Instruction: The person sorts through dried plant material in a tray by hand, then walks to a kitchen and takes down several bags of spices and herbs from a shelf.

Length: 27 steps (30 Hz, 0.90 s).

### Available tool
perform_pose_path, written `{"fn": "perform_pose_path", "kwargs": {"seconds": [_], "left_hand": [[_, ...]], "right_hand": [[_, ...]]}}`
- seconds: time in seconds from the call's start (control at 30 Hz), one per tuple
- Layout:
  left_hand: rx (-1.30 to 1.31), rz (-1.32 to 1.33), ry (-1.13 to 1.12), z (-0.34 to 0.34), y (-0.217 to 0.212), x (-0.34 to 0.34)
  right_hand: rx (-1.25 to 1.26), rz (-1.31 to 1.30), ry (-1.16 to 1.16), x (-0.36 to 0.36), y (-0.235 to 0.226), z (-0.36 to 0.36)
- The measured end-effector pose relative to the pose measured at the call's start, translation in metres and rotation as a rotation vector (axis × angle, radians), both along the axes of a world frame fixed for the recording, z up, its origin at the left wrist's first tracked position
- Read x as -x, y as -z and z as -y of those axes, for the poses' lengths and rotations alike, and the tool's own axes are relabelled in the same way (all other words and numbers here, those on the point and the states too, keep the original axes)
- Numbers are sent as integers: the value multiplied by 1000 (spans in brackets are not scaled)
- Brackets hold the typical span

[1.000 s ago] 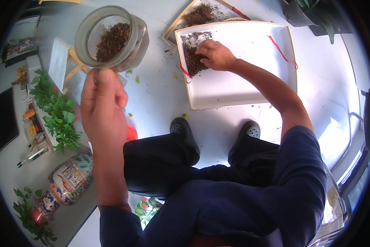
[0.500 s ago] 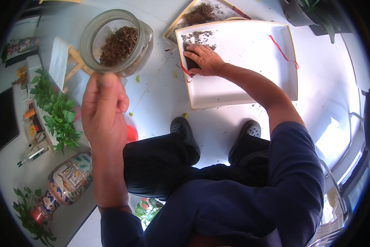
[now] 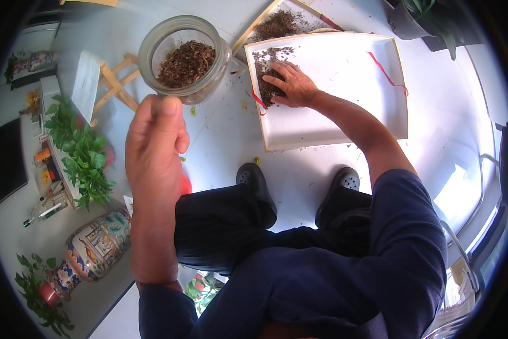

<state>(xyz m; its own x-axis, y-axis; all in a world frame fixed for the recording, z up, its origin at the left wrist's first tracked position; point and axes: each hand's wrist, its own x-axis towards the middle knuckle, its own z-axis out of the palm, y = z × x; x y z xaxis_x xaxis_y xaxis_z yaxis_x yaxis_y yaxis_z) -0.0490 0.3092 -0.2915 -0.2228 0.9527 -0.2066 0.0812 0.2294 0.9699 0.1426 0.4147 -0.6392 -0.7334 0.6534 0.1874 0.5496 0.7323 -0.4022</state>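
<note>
A round glass jar (image 3: 146,59) with a thick rim is held up at the upper left, its mouth facing me. Brown dry shreds (image 3: 186,64) like dried leaves or tobacco lie inside it. My left hand (image 3: 158,127) is closed on the near side of the rim, thumb toward me; its other fingers are partly hidden. To the right, a shallow white tray (image 3: 339,79) with a tan edge lies on the floor. My right hand (image 3: 295,87) rests in its left part, fingers spread over dark brown crumbs (image 3: 263,73), partly covering them. I cannot tell whether bits lie under the palm.
Behind the tray lies a second tray (image 3: 245,42) with a brown heap (image 3: 276,24). A wooden folding stand (image 3: 115,85), leafy plants (image 3: 79,152) and a painted vase (image 3: 98,246) stand left. A dark plant pot (image 3: 406,22) is at the far right. My shoes (image 3: 254,183) are near the tray.
My left hand has carried the jar to the right, nearer the tray. My right hand has slid slightly right, and more of the dark crumbs beside its fingers show. The view has shifted slightly.
</note>
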Motion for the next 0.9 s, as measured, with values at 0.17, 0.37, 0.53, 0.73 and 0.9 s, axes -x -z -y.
{"fn": "perform_pose_path", "kwargs": {"seconds": [0.17, 0.37, 0.53, 0.73, 0.9], "left_hand": [[25, -28, 11, 4, -3, -3], [64, -8, 12, 5, -4, -1], [141, 121, 14, 1, -4, -1], [280, 279, 30, -4, 8, -5], [325, 326, 70, -12, 15, -17]], "right_hand": [[-1, -48, -46, 11, 5, 4], [24, -19, 27, 19, 11, -1], [81, -33, 118, 20, 2, -10], [922, -529, 459, -2, -55, -19], [1714, -1343, 324, -47, -134, -42]]}}
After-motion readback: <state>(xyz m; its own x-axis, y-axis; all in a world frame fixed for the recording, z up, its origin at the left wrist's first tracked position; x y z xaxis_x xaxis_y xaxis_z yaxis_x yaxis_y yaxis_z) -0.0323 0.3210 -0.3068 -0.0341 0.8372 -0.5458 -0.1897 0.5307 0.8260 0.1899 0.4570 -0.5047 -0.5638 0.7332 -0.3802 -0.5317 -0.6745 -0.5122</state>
